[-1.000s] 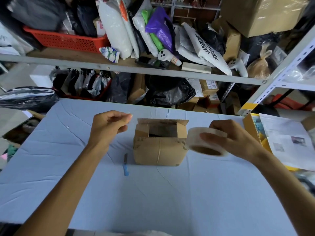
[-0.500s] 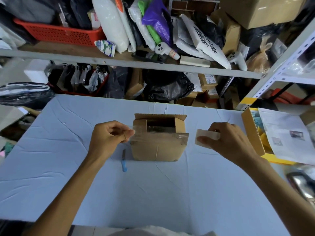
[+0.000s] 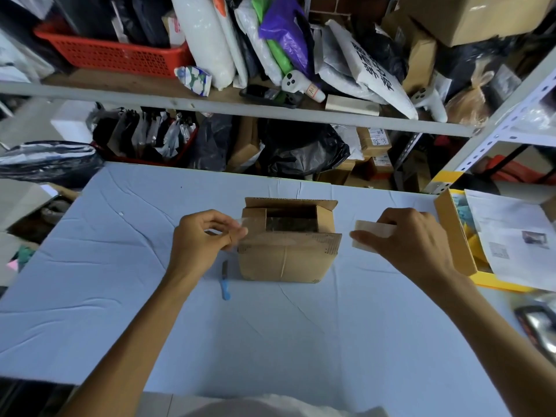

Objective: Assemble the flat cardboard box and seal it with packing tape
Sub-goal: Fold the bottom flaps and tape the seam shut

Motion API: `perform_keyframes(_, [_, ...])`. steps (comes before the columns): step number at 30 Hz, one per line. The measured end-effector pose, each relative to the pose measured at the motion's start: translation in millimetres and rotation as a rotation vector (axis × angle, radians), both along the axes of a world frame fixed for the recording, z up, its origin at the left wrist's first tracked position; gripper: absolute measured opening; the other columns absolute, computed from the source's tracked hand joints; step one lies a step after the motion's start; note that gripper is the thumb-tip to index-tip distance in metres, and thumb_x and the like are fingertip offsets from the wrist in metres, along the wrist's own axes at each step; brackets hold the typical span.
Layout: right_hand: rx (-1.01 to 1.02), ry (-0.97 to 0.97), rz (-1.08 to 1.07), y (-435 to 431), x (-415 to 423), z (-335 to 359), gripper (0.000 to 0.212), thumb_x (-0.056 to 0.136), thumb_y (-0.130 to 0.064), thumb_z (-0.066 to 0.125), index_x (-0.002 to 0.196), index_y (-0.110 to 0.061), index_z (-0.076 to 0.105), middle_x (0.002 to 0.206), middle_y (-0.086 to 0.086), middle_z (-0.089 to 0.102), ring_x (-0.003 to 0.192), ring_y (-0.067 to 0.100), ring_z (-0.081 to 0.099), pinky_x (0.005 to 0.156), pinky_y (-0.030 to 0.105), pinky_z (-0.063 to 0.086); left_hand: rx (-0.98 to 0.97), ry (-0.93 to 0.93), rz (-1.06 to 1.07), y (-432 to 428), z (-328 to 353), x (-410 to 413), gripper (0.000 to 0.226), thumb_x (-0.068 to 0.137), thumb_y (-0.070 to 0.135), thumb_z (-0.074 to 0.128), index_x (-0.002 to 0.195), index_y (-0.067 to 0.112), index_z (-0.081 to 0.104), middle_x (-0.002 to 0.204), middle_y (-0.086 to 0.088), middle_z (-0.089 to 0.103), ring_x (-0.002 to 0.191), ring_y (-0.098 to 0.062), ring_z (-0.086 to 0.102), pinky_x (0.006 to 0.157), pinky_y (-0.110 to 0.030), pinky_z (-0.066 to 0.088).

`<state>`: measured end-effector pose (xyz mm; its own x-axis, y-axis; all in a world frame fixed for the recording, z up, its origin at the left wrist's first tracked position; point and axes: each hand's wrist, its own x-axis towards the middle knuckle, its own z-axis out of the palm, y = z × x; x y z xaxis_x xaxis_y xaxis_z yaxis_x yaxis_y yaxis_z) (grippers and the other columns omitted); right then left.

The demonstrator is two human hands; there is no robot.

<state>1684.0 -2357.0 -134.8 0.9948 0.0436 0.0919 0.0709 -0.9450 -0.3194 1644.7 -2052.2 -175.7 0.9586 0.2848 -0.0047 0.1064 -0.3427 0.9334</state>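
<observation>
A small brown cardboard box [image 3: 285, 260] stands on the light blue table [image 3: 270, 341], its top partly open with flaps folded in. My right hand [image 3: 412, 239] grips a roll of clear packing tape [image 3: 371, 236] just right of the box. A clear strip of tape runs from the roll across the box's top front edge to my left hand [image 3: 201, 239], which pinches the tape's free end at the box's left side.
A small blue-handled knife [image 3: 225, 281] lies on the table left of the box. A yellow tray with papers [image 3: 460, 251] stands at the right. A dark object [image 3: 538, 323] lies at the right edge. Cluttered shelves [image 3: 270, 112] rise behind the table.
Both hands have moved down toward the box. The roll has swung to the right, and the tape strip now stretches across the box top between my hands.
</observation>
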Motion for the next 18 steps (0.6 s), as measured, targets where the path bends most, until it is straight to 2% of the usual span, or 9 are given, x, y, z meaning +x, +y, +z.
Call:
perform_keyframes(2, [-0.007, 0.005, 0.001, 2.1, 0.2, -2.0, 0.045, 0.07, -0.057, 0.074, 0.074, -0.013, 0.067, 0.068, 0.004, 0.064, 0.065, 0.024, 0.059, 0.053, 0.033, 0.045, 0.097, -0.064, 0.053, -1.9, -3.4, 2.0, 0.02, 0.068, 0.027, 0.082, 0.077, 0.013, 0.071, 0.074, 0.001, 0.071, 0.06, -0.009, 0.065, 0.059, -0.025, 0.059])
perform_keyframes(4, [-0.017, 0.005, -0.007, 5.2, 1.3, -5.8, 0.044, 0.071, -0.056, 0.075, 0.072, -0.013, 0.066, 0.065, 0.004, 0.061, 0.064, 0.025, 0.057, 0.052, 0.028, 0.035, 0.144, -0.118, 0.076, -3.6, -8.1, 3.9, 0.019, 0.07, 0.028, 0.081, 0.077, 0.014, 0.07, 0.074, 0.004, 0.071, 0.062, -0.01, 0.066, 0.061, -0.03, 0.059])
perform_keyframes(7, [-0.068, 0.015, -0.033, 8.5, 4.8, -12.5, 0.044, 0.071, -0.056, 0.075, 0.074, -0.013, 0.068, 0.067, 0.003, 0.062, 0.066, 0.024, 0.056, 0.053, 0.028, 0.034, 0.196, -0.172, 0.068, -4.9, -18.0, 5.9, 0.02, 0.07, 0.028, 0.081, 0.078, 0.014, 0.069, 0.086, 0.004, 0.07, 0.066, -0.015, 0.067, 0.062, -0.034, 0.059])
perform_keyframes(9, [-0.081, 0.022, -0.048, 8.2, 6.8, -15.5, 0.043, 0.071, -0.055, 0.075, 0.076, -0.012, 0.069, 0.067, 0.002, 0.061, 0.067, 0.023, 0.055, 0.053, 0.027, 0.033, 0.23, -0.199, 0.039, -6.1, -24.2, 6.4, 0.02, 0.069, 0.026, 0.081, 0.074, 0.012, 0.068, 0.095, 0.004, 0.068, 0.066, -0.016, 0.066, 0.06, -0.032, 0.058])
perform_keyframes(14, [-0.093, 0.032, -0.054, 8.5, 8.5, -19.5, 0.046, 0.069, -0.057, 0.075, 0.076, -0.012, 0.068, 0.068, 0.002, 0.061, 0.064, 0.022, 0.053, 0.049, 0.024, 0.029, 0.261, -0.182, 0.084, -11.2, -32.0, 5.0, 0.02, 0.073, 0.028, 0.078, 0.074, 0.013, 0.064, 0.076, 0.008, 0.065, 0.063, -0.005, 0.061, 0.056, -0.018, 0.047])
perform_keyframes(18, [-0.11, 0.041, -0.068, 11.7, 11.7, -22.8, 0.048, 0.069, -0.061, 0.073, 0.074, -0.014, 0.064, 0.067, 0.001, 0.061, 0.06, 0.02, 0.052, 0.046, 0.023, 0.024, 0.294, -0.189, 0.12, -11.6, -33.8, 4.1, 0.021, 0.073, 0.031, 0.078, 0.073, 0.016, 0.063, 0.072, 0.009, 0.064, 0.064, -0.004, 0.059, 0.055, -0.019, 0.046])
